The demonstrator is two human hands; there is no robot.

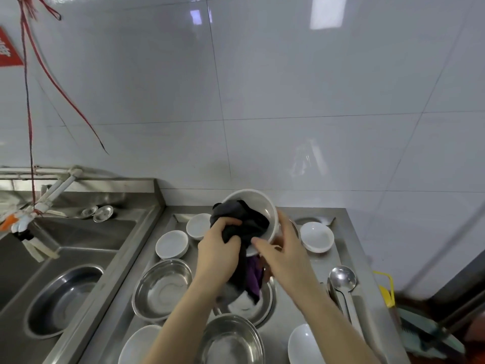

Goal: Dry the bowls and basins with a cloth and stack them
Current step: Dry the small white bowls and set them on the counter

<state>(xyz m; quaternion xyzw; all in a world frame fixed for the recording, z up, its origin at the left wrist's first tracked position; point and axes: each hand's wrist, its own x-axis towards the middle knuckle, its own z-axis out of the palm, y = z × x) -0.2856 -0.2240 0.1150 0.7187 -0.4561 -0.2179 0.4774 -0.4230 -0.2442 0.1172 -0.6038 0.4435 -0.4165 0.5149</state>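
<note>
White and tipped on its side, the bowl (262, 206) is held up above the steel desk (322, 264) with its mouth turned toward the person, probably so the inside is easy to reach and to see. The right hand (286, 250) cups it from the right and underneath, fingers curled up the outer wall and the thumb lying near the lower rim, which braces it against the wiping. The left hand (217, 253) is closed in a fist round a dark cloth (244, 224), pressing the bunched part into the hollow of the bowl. The loose end hangs between the wrists toward a basin (252, 306) below. By my reading the drying of this bowl is under way, and nothing on the desk looks stacked yet. Two small white bowls (172, 244) lie spread out singly at the left, another one (316, 236) at the right, and a steel basin (162, 287) sits nearer. All stand mouth up and apart, likely waiting their turn. A ladle (342, 278) lies along the right edge, and a further basin (63, 298) rests in the sink (78, 232).
</note>
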